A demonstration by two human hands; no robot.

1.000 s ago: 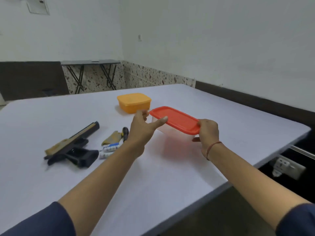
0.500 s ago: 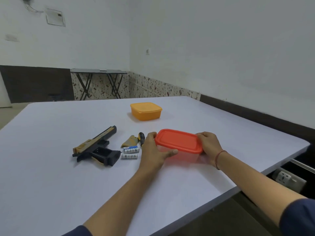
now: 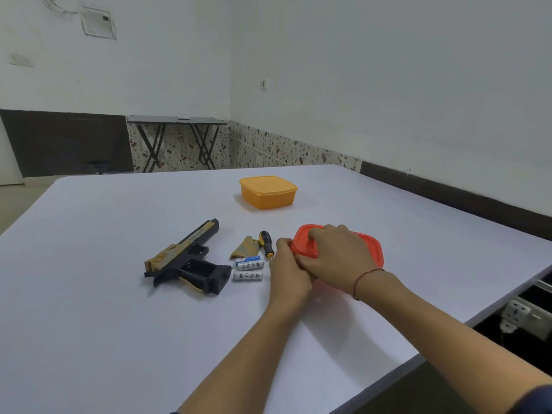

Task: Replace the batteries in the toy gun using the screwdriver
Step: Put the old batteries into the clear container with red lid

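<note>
The black and gold toy gun (image 3: 186, 258) lies on its side on the white table (image 3: 119, 324), its grip compartment open. To its right lie the tan battery cover (image 3: 246, 248), a small black and yellow screwdriver (image 3: 265, 243) and three white batteries (image 3: 248, 268). A clear box with a red lid (image 3: 370, 245) stands right of them. My right hand (image 3: 334, 258) presses flat on the lid. My left hand (image 3: 288, 268) grips the box's left end.
An orange lidded box (image 3: 267, 192) stands farther back on the table. The table's right edge runs close to the red-lidded box, with a white power strip (image 3: 521, 316) below it. A folding table (image 3: 176, 138) stands by the far wall.
The red-lidded box came down from the air onto the table. My right hand moved from its right end onto the top of the lid; my left hand stays at the left end.
</note>
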